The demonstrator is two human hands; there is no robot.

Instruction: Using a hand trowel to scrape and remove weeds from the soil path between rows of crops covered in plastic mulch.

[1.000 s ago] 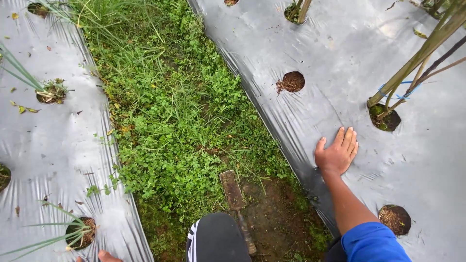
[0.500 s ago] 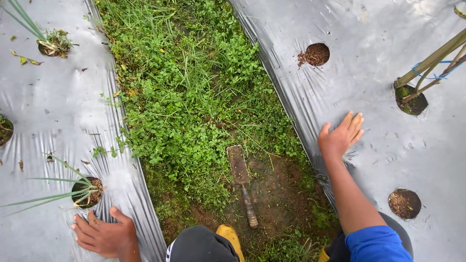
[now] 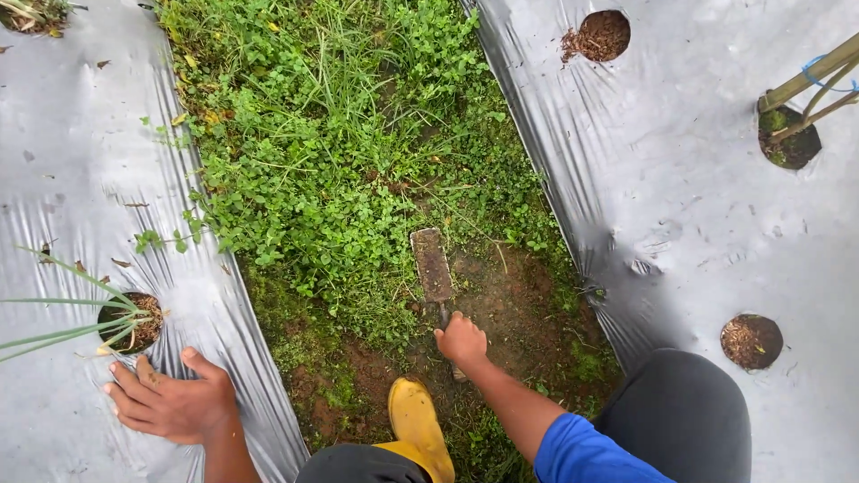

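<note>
Trowel blade ahead of right hand clenching its handle, left hand spread on plastic mulch

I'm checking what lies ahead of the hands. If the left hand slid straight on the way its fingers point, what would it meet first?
The left hand points left across the silver plastic mulch; the way looks free to the picture's edge. The planting hole sits just beyond its line.

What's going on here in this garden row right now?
A person crouches in a weedy furrow between two beds covered in silver plastic sheeting. The right hand grips the handle of a small flat-bladed hand tool lying on bare soil. The left hand rests flat on the left bed's sheeting beside a planting hole with a thin-leaved seedling. A yellow boot stands in the furrow.
</note>
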